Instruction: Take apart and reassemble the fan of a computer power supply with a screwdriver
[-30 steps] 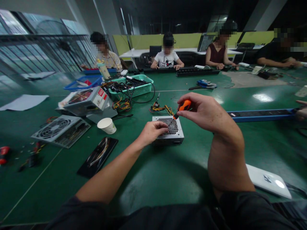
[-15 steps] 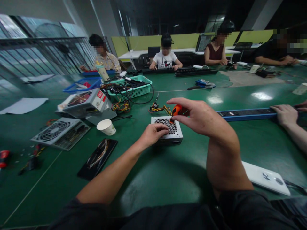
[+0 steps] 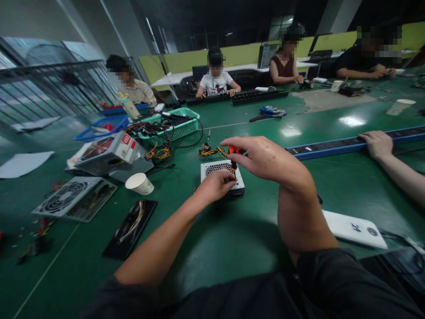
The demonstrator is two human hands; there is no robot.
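Observation:
A grey metal computer power supply with a honeycomb vent on top rests on the green table in front of me. My right hand grips an orange and black screwdriver, held upright with its shaft pointing down at the near right corner of the casing. Beside that shaft, the fingers of my left hand are pinched together over the vent; what they hold, if anything, is hidden. Yellow, black and red cables lie behind the power supply.
To the left are a paper cup, another power supply with a fan grille, a black tray and a green basket of cables. At right, a co-worker's hand touches a long blue-black strip. A white device lies nearer.
My view has turned a little right. The screwdriver has gone from slanted to upright, and both hands have shifted toward the casing's near right corner. The co-worker's hand has come onto the blue-black strip.

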